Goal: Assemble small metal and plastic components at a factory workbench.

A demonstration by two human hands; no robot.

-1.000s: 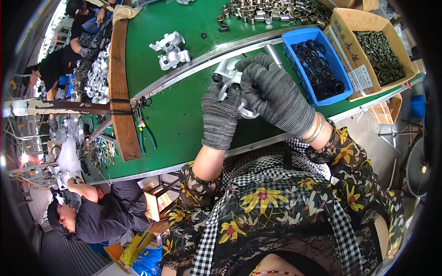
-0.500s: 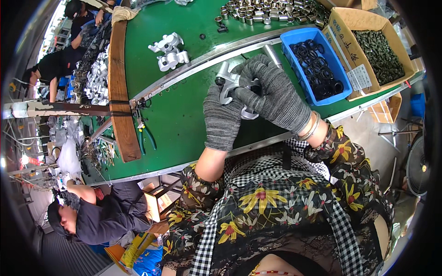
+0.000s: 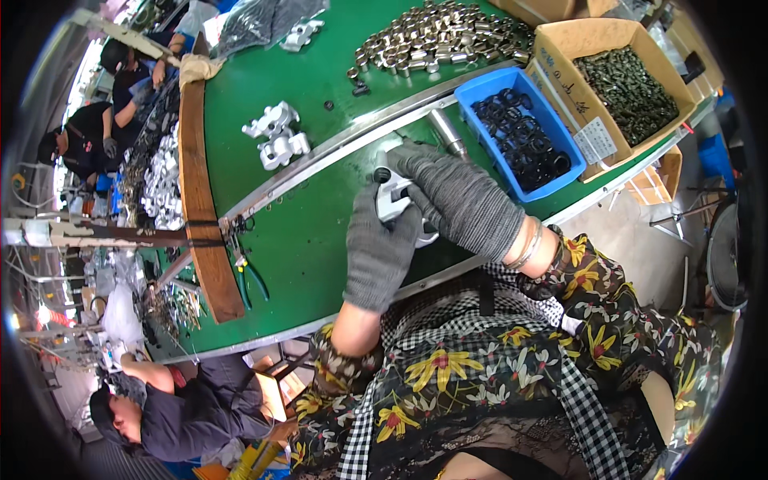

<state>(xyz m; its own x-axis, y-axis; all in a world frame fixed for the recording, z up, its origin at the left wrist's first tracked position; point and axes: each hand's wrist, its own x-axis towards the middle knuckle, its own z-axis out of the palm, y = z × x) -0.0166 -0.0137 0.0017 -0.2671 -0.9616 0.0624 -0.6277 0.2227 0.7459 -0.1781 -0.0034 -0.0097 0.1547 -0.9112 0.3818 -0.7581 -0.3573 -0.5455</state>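
Note:
Above the green tabletop, a silvery cast metal part [image 3: 392, 202] with a black ring at its upper end is held between my gloved hands. My left hand [image 3: 382, 252] is closed around its lower side. From the right, my right hand [image 3: 460, 196] curls its fingers over the part's top; the gloves hide much of it. Just beyond my right hand lies a steel cylinder [image 3: 446, 132]. Beside that stands a blue bin [image 3: 474, 120] of black rings [image 3: 520, 148].
A cardboard box [image 3: 560, 88] of small dark pieces stands right of the bin. Metal sleeves [image 3: 440, 40] are heaped at the back, castings [image 3: 276, 136] lie left of a metal rail [image 3: 344, 132]. Pliers [image 3: 252, 280] lie by a wooden board [image 3: 200, 200]. Co-workers sit at left.
My view has shifted, so the table's contents sit differently in it. The metal part has turned in my hands, and my right fingers have moved over its top.

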